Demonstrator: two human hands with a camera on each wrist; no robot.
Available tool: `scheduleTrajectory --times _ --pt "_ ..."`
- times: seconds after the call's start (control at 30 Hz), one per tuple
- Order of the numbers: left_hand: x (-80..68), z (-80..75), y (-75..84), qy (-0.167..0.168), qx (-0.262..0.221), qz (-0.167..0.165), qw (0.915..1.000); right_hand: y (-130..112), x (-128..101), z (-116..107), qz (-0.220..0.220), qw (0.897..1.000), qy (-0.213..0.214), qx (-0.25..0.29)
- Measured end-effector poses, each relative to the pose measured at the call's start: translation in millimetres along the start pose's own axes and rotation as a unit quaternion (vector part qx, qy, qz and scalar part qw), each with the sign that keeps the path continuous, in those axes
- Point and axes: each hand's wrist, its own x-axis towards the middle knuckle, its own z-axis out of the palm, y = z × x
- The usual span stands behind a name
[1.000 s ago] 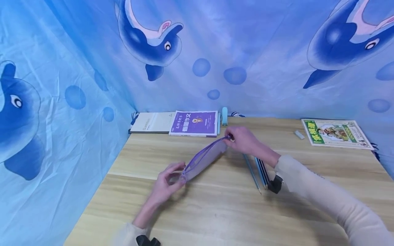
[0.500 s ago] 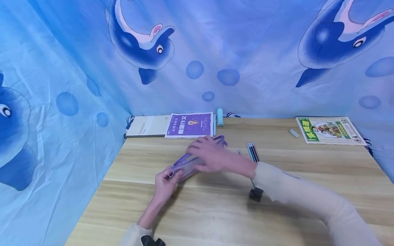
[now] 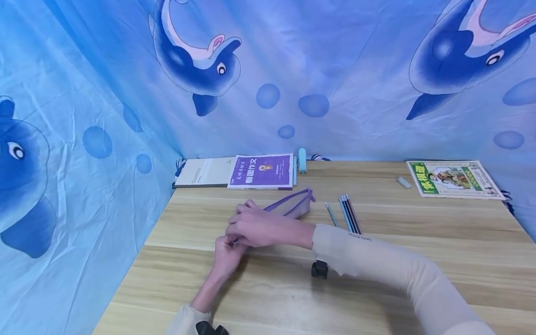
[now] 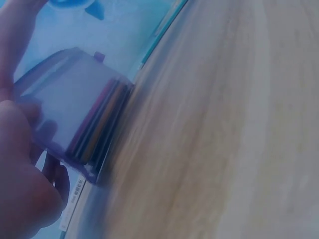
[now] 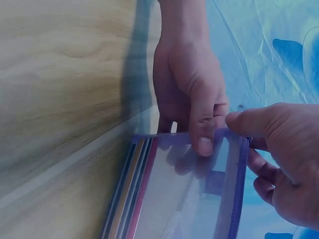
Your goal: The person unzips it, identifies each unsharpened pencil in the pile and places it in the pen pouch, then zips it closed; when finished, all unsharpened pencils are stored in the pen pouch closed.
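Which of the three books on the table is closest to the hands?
The purple book, just behind the pencil case. The pale book lies further left, the green book far right.

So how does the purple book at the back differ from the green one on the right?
The purple-covered book lies at the table's back edge, overlapping a pale notebook; the green-covered picture book lies alone at the far right, beside a small grey eraser. The purple one sits square to the edge; the green one is slightly turned. Both lie flat, closed, untouched by either hand.
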Motion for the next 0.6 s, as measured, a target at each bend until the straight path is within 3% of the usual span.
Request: scheduleTrajectory --times 0.2,0.27,0.43,0.5,0.6 --pt "0.3 -0.3 15.8 -0.001 0.008 0.007 0.9999 3.1 0.0 -3.5 0.022 0.997 0.002 0.072" --pt "-1.1 -2.7 7.4 0.002 0.008 0.026 0.9996 3.4 -1.1 -4.1 0.037 0.995 0.012 0.096" --pt "1.5 -11.0 -11.2 0.009 0.001 0.115 0.9933 8.8 -9.5 -5.3 0.066 0.987 0.050 0.138" --pt "3.4 -12.7 -9.3 0.012 -0.004 0.127 0.9918 12.8 -13.6 -4.3 0.073 0.985 0.061 0.146" --pt "3.7 -14.1 -7.0 0.020 -0.006 0.108 0.9940 17.5 -18.2 -0.6 0.078 0.983 0.074 0.148"
